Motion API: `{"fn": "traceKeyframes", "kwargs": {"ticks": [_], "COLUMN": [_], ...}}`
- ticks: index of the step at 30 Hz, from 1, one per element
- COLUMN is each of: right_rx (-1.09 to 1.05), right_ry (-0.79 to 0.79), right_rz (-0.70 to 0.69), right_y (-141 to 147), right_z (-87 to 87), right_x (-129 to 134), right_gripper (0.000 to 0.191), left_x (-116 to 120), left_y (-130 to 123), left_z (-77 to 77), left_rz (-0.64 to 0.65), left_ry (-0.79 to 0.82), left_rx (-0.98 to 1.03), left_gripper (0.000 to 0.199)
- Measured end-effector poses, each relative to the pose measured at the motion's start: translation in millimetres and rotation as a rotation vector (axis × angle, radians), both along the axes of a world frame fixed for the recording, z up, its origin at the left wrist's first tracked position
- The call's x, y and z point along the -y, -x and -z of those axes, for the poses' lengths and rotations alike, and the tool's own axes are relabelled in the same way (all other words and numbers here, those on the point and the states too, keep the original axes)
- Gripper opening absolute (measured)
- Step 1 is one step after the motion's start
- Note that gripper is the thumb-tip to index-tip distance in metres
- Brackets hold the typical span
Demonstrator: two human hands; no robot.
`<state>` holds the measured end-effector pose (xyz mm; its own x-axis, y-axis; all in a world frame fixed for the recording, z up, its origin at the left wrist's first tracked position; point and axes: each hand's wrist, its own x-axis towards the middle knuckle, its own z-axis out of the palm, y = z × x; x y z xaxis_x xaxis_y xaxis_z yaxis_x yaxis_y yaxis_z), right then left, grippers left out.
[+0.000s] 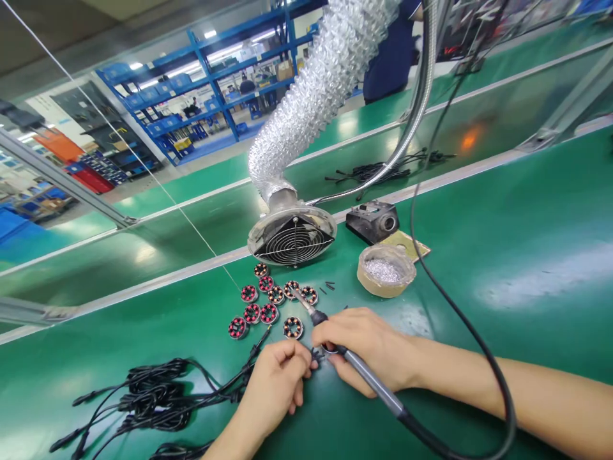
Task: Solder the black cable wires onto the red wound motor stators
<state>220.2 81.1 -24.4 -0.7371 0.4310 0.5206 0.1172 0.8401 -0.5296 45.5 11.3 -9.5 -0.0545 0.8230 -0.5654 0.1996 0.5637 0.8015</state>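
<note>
A soldering iron (371, 377) lies in my right hand (371, 345), its tip angled up and left over the copper-wound motor stators. Part of a round metal ring (329, 348) shows under the fingers of that hand. Beside it, my left hand (282, 377) has thumb and fingers pressed together; what they pinch, if anything, is hidden. Small black tube pieces (317, 354) lie between the two hands. Just beyond, a single copper-wound stator (293, 328) rests on the green bench, near a group of stators with red windings (251, 313).
Bundled black cables (158, 396) cover the bench at left. A round fume extractor (293, 239) with a foil duct (316, 96) stands behind the stators. At right are a tub of metal shavings (385, 271) and an iron stand (372, 220). The iron's cord (472, 313) loops over my right forearm.
</note>
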Motion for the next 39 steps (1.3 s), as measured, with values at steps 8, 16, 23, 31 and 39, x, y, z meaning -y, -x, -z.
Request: {"fn": "traceKeyframes", "kwargs": {"ticks": [8, 16, 23, 31, 39], "right_rx": [-0.143, -0.128, -0.088, -0.082, -0.109], "right_ry": [0.145, 0.192, 0.177, 0.123, 0.029], "right_rz": [-0.056, -0.063, -0.087, 0.089, 0.089], "right_y": [0.2, -1.9, -0.3, 8.1, 2.0], "right_z": [12.4, 10.2, 7.7, 12.7, 6.5], "right_x": [7.2, 9.2, 11.0, 26.1, 21.4], "right_gripper": [0.026, 0.026, 0.028, 0.022, 0.028], "left_x": [3.9, 8.7, 11.8, 42.7, 18.9], "left_y": [2.0, 4.6, 3.2, 0.9, 22.2], "left_z": [-2.2, -5.2, -2.4, -6.6, -26.0], "left_rz": [0.118, 0.256, 0.336, 0.448, 0.432], "left_ry": [-0.229, -0.267, -0.352, -0.295, -0.379], "left_rx": [-0.189, -0.285, -0.465, -0.392, -0.612], "left_gripper": [0.024, 0.031, 0.030, 0.047, 0.044]}}
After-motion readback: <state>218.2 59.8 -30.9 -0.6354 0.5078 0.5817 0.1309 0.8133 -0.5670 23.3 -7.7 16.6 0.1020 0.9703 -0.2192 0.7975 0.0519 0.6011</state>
